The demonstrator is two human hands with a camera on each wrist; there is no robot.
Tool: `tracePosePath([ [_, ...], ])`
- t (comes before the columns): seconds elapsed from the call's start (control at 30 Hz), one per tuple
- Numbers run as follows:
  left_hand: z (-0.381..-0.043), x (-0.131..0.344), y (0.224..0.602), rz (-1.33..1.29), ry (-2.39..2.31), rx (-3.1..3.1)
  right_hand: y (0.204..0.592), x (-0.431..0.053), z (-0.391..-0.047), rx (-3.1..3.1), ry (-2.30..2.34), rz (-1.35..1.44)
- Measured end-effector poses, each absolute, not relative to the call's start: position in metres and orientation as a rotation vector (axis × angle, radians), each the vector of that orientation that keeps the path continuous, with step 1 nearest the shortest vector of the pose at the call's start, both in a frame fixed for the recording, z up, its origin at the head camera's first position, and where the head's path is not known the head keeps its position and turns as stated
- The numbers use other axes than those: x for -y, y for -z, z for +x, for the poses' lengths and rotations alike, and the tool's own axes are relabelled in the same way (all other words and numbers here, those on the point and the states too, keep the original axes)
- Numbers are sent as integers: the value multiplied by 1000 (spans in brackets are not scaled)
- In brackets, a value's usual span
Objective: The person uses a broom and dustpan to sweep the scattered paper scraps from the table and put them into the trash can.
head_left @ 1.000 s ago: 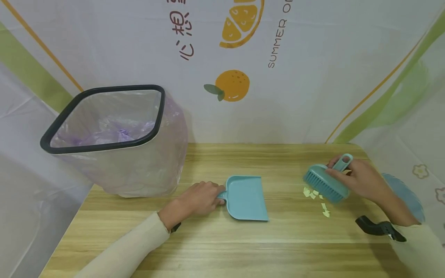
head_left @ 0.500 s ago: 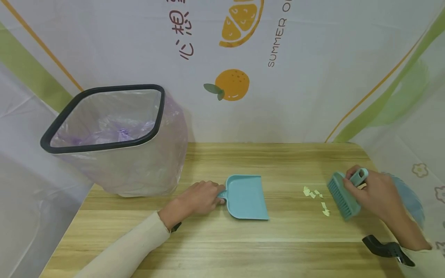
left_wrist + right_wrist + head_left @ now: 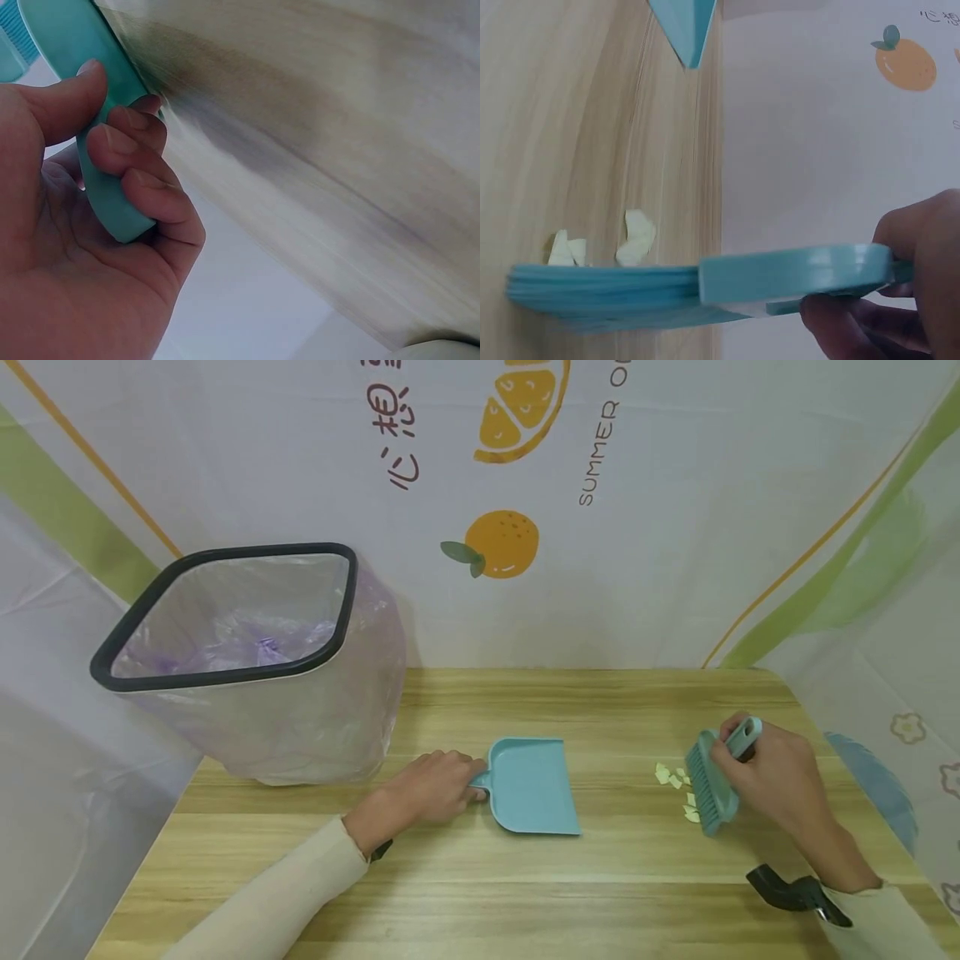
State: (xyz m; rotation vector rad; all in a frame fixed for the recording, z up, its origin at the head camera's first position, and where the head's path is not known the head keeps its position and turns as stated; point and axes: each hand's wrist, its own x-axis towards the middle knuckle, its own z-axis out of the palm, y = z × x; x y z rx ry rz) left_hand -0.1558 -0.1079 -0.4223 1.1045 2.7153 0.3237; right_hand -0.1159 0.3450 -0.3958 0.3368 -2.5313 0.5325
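My left hand (image 3: pixel 438 787) grips the short handle of a light-blue dustpan (image 3: pixel 531 787), which lies on the table with its straight edge toward the right. In the left wrist view, the fingers (image 3: pixel 120 150) curl round that handle (image 3: pixel 112 202). My right hand (image 3: pixel 776 777) holds a matching blue hand brush (image 3: pixel 712 785) with its bristles down on the tabletop. Several pale yellow scraps (image 3: pixel 667 775) lie just left of the bristles, between brush and dustpan. In the right wrist view, scraps (image 3: pixel 636 236) sit close against the bristles (image 3: pixel 600 292).
A bin (image 3: pixel 315 727) with a black rim and a thin purple-tinted liner stands at the table's back left. Behind the wooden table (image 3: pixel 525 910) hangs a white printed cloth (image 3: pixel 637 585). A round blue object (image 3: pixel 873 785) shows beyond the right edge.
The brush first moved right, away from the scraps, and then came back left against them. The lower scraps have shifted slightly left. My left hand and the dustpan have stayed put.
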Motion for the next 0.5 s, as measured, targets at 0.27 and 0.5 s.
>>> tracePosePath([
  [0.27,-156,107,422,1113,-327,-2711,395,-320,-130,2521,-567,415],
  [0.5,-156,107,422,1099,-314,-2714,395,-297,-135,2492,-594,498],
])
